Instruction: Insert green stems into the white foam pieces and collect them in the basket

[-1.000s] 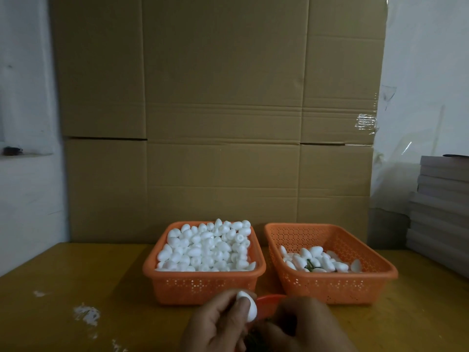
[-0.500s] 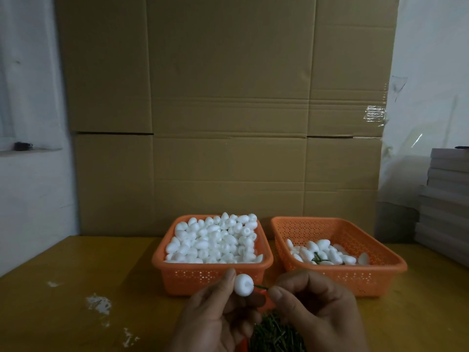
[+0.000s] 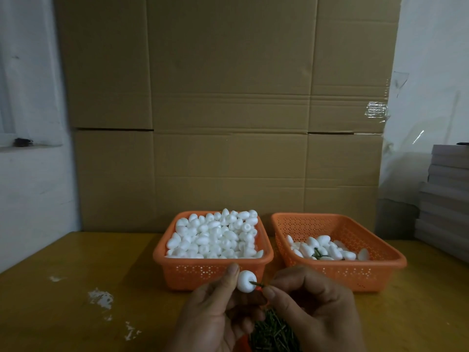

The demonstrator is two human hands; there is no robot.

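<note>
My left hand [image 3: 215,311] pinches a white foam piece [image 3: 246,281] between thumb and fingers, in front of the left basket. My right hand [image 3: 314,308] pinches a thin green stem [image 3: 258,284] whose tip sits in the foam piece's hole. A pile of loose green stems [image 3: 272,334] lies below my hands in a partly hidden orange dish. The left orange basket [image 3: 203,274] is heaped with plain foam pieces [image 3: 215,235]. The right orange basket [image 3: 375,273] holds several foam pieces with stems [image 3: 322,250].
Stacked cardboard boxes [image 3: 228,110] form a wall right behind the baskets. A pile of grey flat boxes [image 3: 446,199] stands at the right edge. White crumbs [image 3: 100,297] dot the yellow tabletop [image 3: 76,288] at the left.
Both hands rose into view with the foam piece. The right hand brought a green stem to the piece, and its tip now sits in the hole.
</note>
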